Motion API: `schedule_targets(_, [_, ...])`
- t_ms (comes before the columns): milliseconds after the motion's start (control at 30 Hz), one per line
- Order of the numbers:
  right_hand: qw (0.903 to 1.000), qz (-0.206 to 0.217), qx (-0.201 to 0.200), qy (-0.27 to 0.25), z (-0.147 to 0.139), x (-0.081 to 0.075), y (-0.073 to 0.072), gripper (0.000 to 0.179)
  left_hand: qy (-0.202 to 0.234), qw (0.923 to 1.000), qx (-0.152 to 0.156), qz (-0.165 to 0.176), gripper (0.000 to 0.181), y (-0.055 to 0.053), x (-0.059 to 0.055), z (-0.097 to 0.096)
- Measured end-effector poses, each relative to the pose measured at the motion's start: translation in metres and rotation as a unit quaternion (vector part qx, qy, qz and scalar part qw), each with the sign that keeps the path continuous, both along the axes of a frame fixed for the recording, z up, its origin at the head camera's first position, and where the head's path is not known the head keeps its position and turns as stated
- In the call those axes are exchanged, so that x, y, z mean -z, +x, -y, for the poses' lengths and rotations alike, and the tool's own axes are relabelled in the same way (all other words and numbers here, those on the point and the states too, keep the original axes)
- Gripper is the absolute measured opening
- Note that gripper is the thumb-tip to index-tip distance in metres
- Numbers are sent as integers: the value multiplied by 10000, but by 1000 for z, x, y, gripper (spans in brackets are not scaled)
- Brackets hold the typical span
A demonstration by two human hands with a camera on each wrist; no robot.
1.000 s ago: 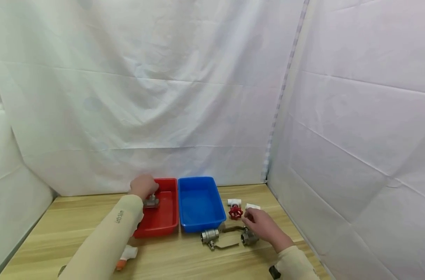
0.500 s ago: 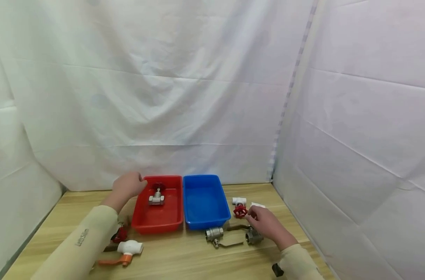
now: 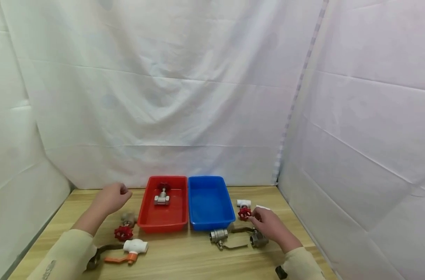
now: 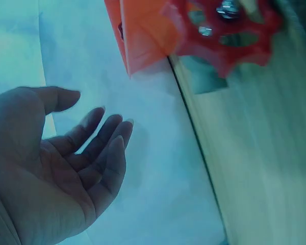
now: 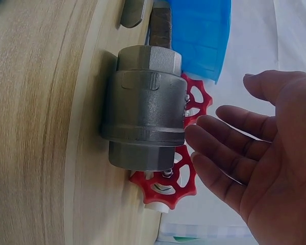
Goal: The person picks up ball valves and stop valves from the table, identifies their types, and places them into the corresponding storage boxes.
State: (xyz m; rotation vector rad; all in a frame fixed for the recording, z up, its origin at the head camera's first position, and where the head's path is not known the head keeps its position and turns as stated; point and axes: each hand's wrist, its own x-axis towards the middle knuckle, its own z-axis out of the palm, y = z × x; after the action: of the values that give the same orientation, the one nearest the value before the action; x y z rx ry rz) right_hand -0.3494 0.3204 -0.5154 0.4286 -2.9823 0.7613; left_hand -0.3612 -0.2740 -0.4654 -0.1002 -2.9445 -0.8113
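Head view: the left hand [image 3: 109, 199] hangs beside the red tray [image 3: 163, 227]; inside, a metal valve [image 3: 161, 199] lies flat, presumably too top-heavy to stand. The right hand [image 3: 271, 224] hovers by the rightmost lever valve [image 3: 258, 240]. Left wrist view: loosely bent, empty fingers, well apart from a red handwheel [image 4: 201, 46]. Right wrist view: relaxed fingers grasp nothing, tips beside that lever valve, contact unclear.

Red tray [image 3: 163, 228] sits beside blue tray [image 3: 212, 226] on wood-grain table [image 3: 181, 262]. Metal valve [image 3: 162, 200] lies in red tray. Left hand [image 3: 111, 198] is left of the tray, near a red-wheeled valve [image 3: 123, 233]; orange-levered white valve [image 3: 135, 246] lies nearer camera. Right hand [image 3: 272, 225] by red-wheeled white valve [image 3: 244, 212]; steel lever valve [image 3: 218, 235] before blue tray.
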Motion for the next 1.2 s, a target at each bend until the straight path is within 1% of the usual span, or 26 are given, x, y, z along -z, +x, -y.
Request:
schedule_targets(100, [10000, 55, -20, -55, -1, 1, 1, 11, 73, 9999, 122, 36, 23, 10, 9, 7])
schedule_targets(233, [9999, 93, -53, -64, -1, 3, 2, 11, 208, 9994, 145, 243, 24, 20, 22, 14])
schedule_targets(333, [9999, 74, -45, -62, -1, 3, 3, 11, 365, 9985, 152, 373, 24, 25, 29, 16])
schedule_targets(400, [10000, 52, -44, -63, -1, 3, 3, 10, 424, 9981, 199, 395, 25, 28, 34, 17])
schedule_targets(567, [10000, 20, -39, -55, -2, 3, 2, 9, 443, 9979, 166, 446, 27, 31, 40, 16])
schedule_targets(633, [10000, 6, -46, -56, -2, 4, 2, 9, 443, 9978, 118, 469, 27, 31, 41, 15])
schedule_targets(767, [10000, 3, -38, -4, -3, 5, 1, 10, 447, 9977, 117, 490, 29, 31, 42, 14])
schedule_targets(1033, [10000, 13, -9, -19, -3, 5, 1, 11, 361, 9979, 94, 521, 35, 32, 38, 11])
schedule_targets(1100, [10000, 4, -25, 0, -2, 5, 1, 11, 274, 9977, 58, 610, 34, 33, 36, 10])
schedule_targets(1200, [10000, -5, -26, 36, -2, 5, 0, 12, 51, 9966, 21, 828, 38, 35, 33, 9])
